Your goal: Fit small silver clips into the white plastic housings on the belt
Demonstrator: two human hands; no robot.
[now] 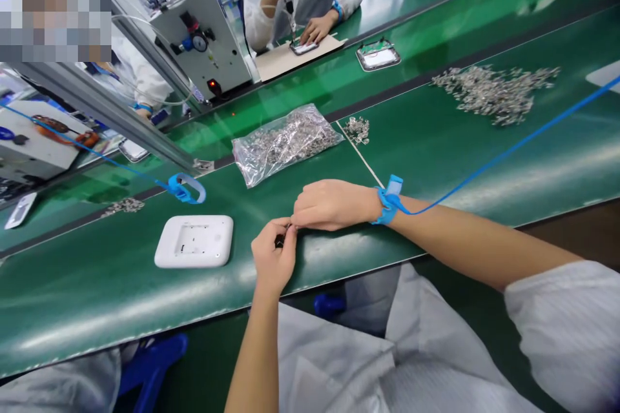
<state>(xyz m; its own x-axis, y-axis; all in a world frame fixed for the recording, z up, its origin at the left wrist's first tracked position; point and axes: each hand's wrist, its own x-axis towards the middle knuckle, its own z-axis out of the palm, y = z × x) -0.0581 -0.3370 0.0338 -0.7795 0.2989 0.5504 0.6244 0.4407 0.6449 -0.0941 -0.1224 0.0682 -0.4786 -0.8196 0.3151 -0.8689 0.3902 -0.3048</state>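
Observation:
Over the near edge of the green work surface, my left hand (272,254) and my right hand (335,204) meet at the fingertips. Both are closed in a pinch. A small dark spot shows within the left fingers, too little of it to name. What the right fingertips pinch is hidden behind the hand. A blue wrist strap (387,201) with a cord circles my right wrist. Left of my hands lies a white plastic housing (220,242) with a rectangular recess. Beyond them rests a clear bag (285,141) full of small metal parts.
A small heap of metal parts (357,130) lies beside the bag, and a larger pile (498,93) sits at right. An unworn blue strap (186,188) hangs at left by a metal post (145,116). Across the line, a co-worker's hand (317,29) touches a device; another open housing (378,55) lies nearby.

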